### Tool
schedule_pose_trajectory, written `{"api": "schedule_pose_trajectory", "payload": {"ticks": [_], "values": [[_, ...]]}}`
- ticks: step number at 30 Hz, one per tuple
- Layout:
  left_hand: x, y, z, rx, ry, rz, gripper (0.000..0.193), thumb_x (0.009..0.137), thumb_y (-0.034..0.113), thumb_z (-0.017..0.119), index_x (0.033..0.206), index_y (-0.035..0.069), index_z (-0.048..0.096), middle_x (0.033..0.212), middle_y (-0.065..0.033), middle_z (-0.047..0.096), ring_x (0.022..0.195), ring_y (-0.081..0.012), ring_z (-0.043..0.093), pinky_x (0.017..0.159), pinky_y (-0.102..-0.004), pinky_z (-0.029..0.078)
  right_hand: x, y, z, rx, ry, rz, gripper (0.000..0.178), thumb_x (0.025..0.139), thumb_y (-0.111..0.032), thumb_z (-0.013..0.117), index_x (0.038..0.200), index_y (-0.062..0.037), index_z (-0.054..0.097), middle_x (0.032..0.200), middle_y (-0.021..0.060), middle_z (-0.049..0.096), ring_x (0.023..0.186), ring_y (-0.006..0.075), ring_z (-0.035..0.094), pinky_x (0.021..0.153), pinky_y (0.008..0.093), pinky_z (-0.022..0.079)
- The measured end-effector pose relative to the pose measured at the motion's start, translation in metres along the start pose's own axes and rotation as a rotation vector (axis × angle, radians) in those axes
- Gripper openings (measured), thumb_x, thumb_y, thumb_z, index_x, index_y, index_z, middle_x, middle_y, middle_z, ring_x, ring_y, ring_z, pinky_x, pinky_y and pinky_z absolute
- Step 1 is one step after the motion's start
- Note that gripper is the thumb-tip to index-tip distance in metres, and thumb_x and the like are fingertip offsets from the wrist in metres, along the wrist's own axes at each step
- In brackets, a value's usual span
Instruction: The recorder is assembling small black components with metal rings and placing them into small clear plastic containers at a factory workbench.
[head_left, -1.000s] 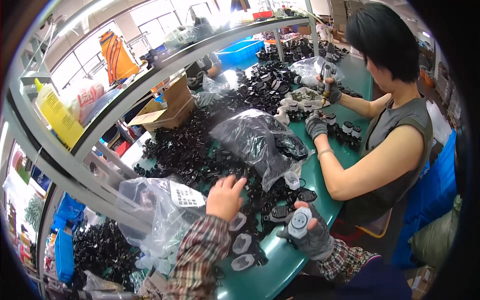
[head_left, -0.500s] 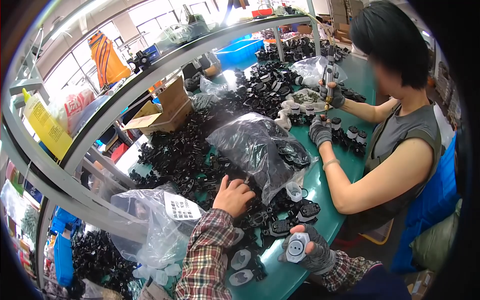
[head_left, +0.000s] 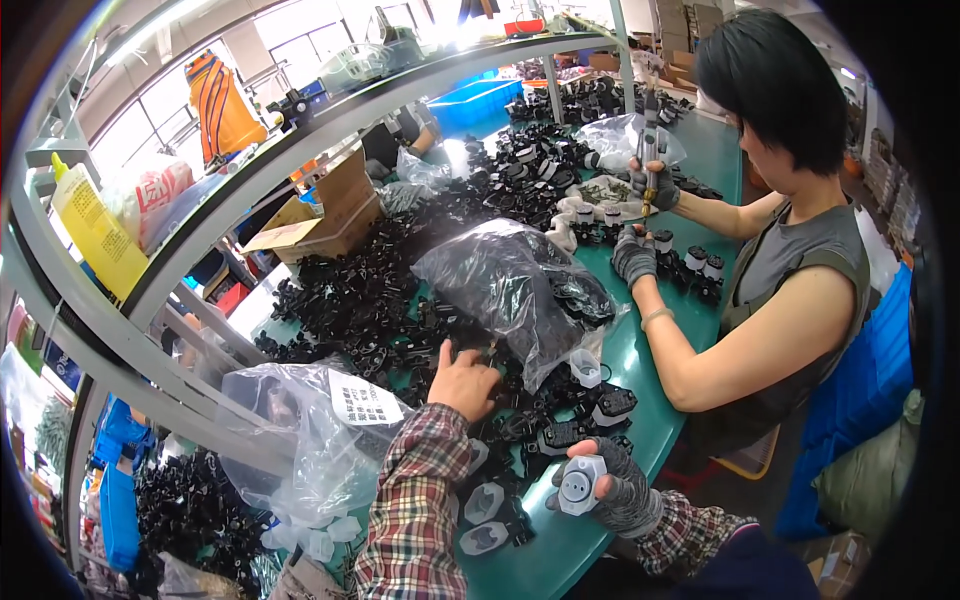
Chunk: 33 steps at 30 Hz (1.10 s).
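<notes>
My left hand, bare below a plaid cuff, reaches over loose black plastic parts beside a clear bag of dark parts. Its thumb and fingers are apart; some fingertips are lost among the parts. My right hand, in a grey fingerless glove, is closed on a light grey octagonal piece with a round, two-holed centre, facing up near the table's edge. Black housings lie just beyond it. Translucent octagonal rings rest between my forearms.
Across the green table, a co-worker holds a screwdriver-like tool over black assemblies. A labelled clear bag lies left of my arm, under a metal shelf frame. An open cardboard box stands farther back.
My left hand's fingers have shifted slightly among the black parts. My right hand still holds the octagonal piece, now tilted a little differently. The whole view has shifted slightly.
</notes>
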<state>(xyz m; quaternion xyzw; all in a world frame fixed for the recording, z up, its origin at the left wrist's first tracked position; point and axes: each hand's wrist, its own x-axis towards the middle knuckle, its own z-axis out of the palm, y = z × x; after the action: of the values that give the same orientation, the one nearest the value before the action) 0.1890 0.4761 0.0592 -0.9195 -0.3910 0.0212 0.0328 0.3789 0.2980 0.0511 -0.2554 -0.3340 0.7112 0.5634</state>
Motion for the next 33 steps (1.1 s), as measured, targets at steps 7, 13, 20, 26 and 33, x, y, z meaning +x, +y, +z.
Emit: {"api": "schedule_pose_trajectory", "payload": {"ticks": [7, 13, 20, 26, 33], "values": [[-0.061, -0.016, -0.036, -0.281, 0.188, -0.21, 0.034, 0.067, 0.024, 0.067, 0.096, 0.008, 0.06, 0.091, -0.0079, 0.061, 0.099, -0.0255, 0.053, 0.092, -0.0434, 0.035, -0.002, 0.003, 0.019, 0.102, -0.07, -0.021, 0.057, 0.071, -0.037, 0.07, 0.113, -0.0075, 0.045, 0.092, 0.0143, 0.059, 0.082, 0.0275, 0.06, 0.072, 0.0389, 0.05], [-0.235, 0.063, -0.08, -0.881, 0.235, -0.433, 0.025, 0.068, 0.005, 0.065, 0.091, 0.001, 0.058, 0.081, -0.0077, 0.057, 0.073, -0.0161, 0.055, 0.068, -0.0255, 0.044, -0.041, 0.02, 0.034, -0.085, -0.217, -0.025, 0.051, 0.075, -0.039, 0.066, 0.107, -0.0048, 0.047, 0.088, 0.0073, 0.059, 0.082, 0.0182, 0.058, 0.072, 0.0305, 0.047], [-0.362, 0.18, 0.001, -1.107, 0.04, -0.746, 0.028, 0.07, 0.016, 0.066, 0.092, 0.003, 0.054, 0.082, -0.0085, 0.057, 0.075, -0.0204, 0.056, 0.068, -0.029, 0.044, -0.071, 0.063, 0.101, -0.861, -0.835, -0.353, 0.045, 0.074, -0.037, 0.065, 0.102, -0.0051, 0.05, 0.088, 0.0094, 0.059, 0.077, 0.0236, 0.058, 0.067, 0.0344, 0.046], [-0.398, 0.218, 0.014, -0.525, 0.515, -0.631, 0.04, 0.063, 0.031, 0.071, 0.088, 0.005, 0.054, 0.086, -0.0089, 0.057, 0.083, -0.0299, 0.053, 0.071, -0.0393, 0.042, -0.093, 0.097, 0.139, -1.415, -1.084, -0.577, 0.043, 0.073, -0.036, 0.063, 0.102, -0.0073, 0.051, 0.087, 0.0084, 0.057, 0.078, 0.0267, 0.056, 0.069, 0.0382, 0.043], [-0.397, 0.229, 0.037, -0.442, 0.467, -0.636, 0.039, 0.059, 0.026, 0.071, 0.086, 0.004, 0.054, 0.086, -0.0091, 0.056, 0.082, -0.0301, 0.052, 0.07, -0.0396, 0.04, -0.095, 0.101, 0.151, -1.536, -1.329, -0.846, 0.04, 0.072, -0.04, 0.057, 0.099, -0.0113, 0.053, 0.082, 0.0066, 0.057, 0.076, 0.0265, 0.056, 0.069, 0.0403, 0.042]]}}
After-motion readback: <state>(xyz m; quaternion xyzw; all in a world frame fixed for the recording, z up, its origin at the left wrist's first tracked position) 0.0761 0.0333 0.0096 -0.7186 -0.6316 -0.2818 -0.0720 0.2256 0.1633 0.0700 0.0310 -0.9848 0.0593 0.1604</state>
